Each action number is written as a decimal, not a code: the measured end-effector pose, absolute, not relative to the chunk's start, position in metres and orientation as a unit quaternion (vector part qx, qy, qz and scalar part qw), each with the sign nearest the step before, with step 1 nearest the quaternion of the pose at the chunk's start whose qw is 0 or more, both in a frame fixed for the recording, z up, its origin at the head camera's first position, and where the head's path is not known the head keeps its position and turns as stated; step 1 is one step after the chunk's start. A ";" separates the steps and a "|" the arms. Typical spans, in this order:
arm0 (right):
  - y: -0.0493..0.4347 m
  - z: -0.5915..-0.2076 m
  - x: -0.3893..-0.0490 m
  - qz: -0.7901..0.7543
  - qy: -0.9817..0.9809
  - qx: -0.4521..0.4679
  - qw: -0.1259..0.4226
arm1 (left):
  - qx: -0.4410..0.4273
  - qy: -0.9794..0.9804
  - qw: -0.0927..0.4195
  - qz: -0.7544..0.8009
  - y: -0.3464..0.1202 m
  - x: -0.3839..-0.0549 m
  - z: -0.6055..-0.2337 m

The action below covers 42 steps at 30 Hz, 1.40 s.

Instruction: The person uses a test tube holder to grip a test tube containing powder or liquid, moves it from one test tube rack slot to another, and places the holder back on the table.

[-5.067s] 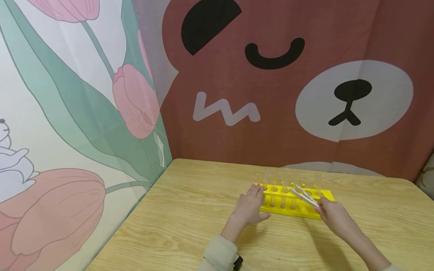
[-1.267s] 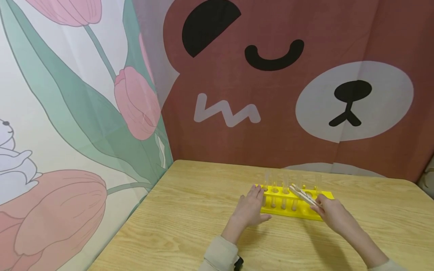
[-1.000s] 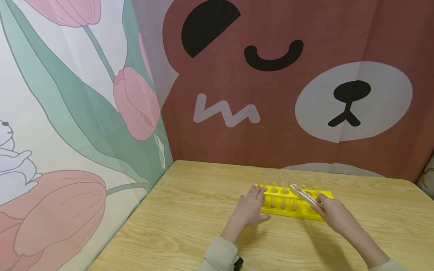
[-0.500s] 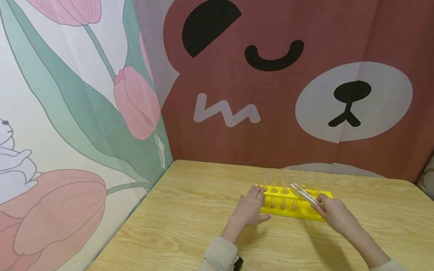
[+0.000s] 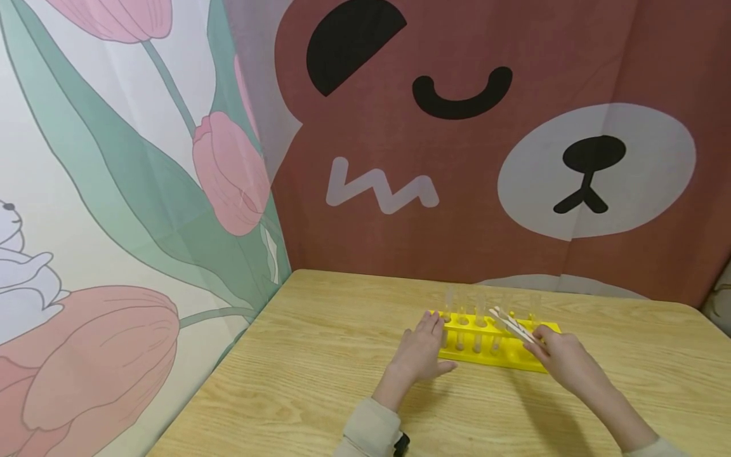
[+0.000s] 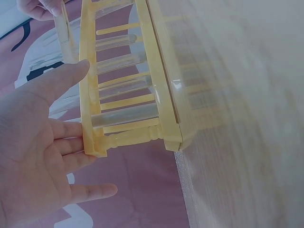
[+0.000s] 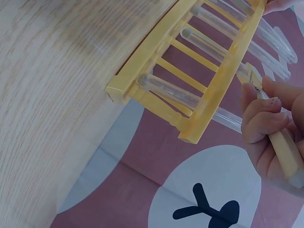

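Firstly, brown backdrop, printed with a bear's face in black and white, hung behind the bench.

Side hanging, pale, with pink tulips and broad green leaves, at the left.

Bench, light wood-grain top, carrying the rack.

Yellow rack, two-tiered, with crossbars between its plates; standing upright on the far part of the bench, right of its middle.

Hands, one pair, well apart, one towards each end of the rack. Left hand: fingers extended, tips resting on the rack's left end; thumb spread out at the front, its contact with the rack impossible to tell. Right hand: fingers curled about the wooden clamp, near the rack's right end.

Wooden clamp, long and pale, with a small metal spring; held tilted, its tip at the fourth tube from the left. Whether it encloses that tube cannot be told.

Test tubes, five, clear, upright in the rack: four towards the left, one near the right end, their tops rising above the upper plate.
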State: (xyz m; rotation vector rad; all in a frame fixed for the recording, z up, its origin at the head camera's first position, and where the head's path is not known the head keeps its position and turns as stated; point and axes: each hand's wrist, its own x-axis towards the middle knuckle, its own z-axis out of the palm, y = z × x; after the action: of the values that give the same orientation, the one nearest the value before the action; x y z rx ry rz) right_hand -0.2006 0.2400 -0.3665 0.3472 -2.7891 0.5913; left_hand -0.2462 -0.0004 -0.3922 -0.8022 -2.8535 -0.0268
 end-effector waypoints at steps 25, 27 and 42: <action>0.240 -0.364 -0.198 0.202 -0.959 0.124 0.158 | -0.267 -0.960 0.083 -0.010 0.001 -0.246 -0.392; 0.241 -0.364 -0.199 0.203 -0.958 0.125 0.158 | -0.267 -0.960 0.084 -0.012 0.001 -0.246 -0.392; 0.241 -0.363 -0.199 0.206 -0.958 0.125 0.155 | -0.267 -0.960 0.084 -0.019 0.000 -0.247 -0.394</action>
State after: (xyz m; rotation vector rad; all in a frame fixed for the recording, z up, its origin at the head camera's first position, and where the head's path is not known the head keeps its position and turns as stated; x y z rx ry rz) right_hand -0.1986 0.2415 -0.3625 0.3591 -2.7459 0.5890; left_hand -0.2468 0.0003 -0.3939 -0.7965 -2.8633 -0.0557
